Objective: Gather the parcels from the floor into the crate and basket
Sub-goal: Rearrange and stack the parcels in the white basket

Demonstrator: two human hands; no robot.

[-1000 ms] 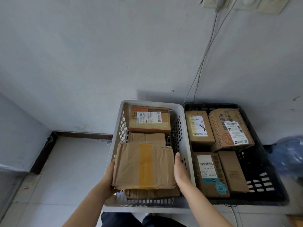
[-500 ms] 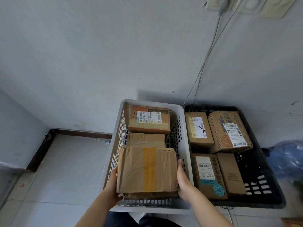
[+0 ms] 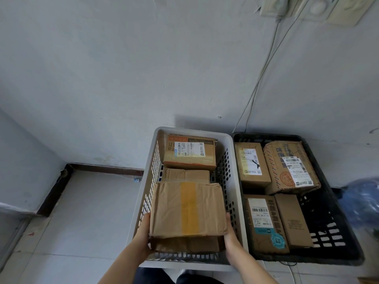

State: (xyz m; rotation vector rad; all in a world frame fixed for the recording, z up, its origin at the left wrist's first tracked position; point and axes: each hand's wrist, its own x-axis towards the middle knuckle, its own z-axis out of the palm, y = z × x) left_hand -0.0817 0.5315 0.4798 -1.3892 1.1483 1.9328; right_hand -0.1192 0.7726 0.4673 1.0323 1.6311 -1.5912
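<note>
Head view: taped parcel (image 3: pixel 188 210) lies between left hand (image 3: pixel 143 235) and right hand (image 3: pixel 232 234), each grip clasping a side.

— Hunting for room in the basket (image 3: pixel 184 265)?
— Lying packed end to end with parcels (image 3: pixel 190 154), squeezing the left hand (image 3: pixel 143 236) and right hand (image 3: pixel 230 232) into slim gaps beside the top parcel (image 3: pixel 188 210).
— Trying the crate (image 3: pixel 307 261)?
— Showing bare mesh only at the near right corner; crowding the rest with four parcels (image 3: pixel 252 165).
— Outside?
— Backing onto the wall (image 3: pixel 123 78); opening onto floor (image 3: pixel 82 222) at left.
</note>
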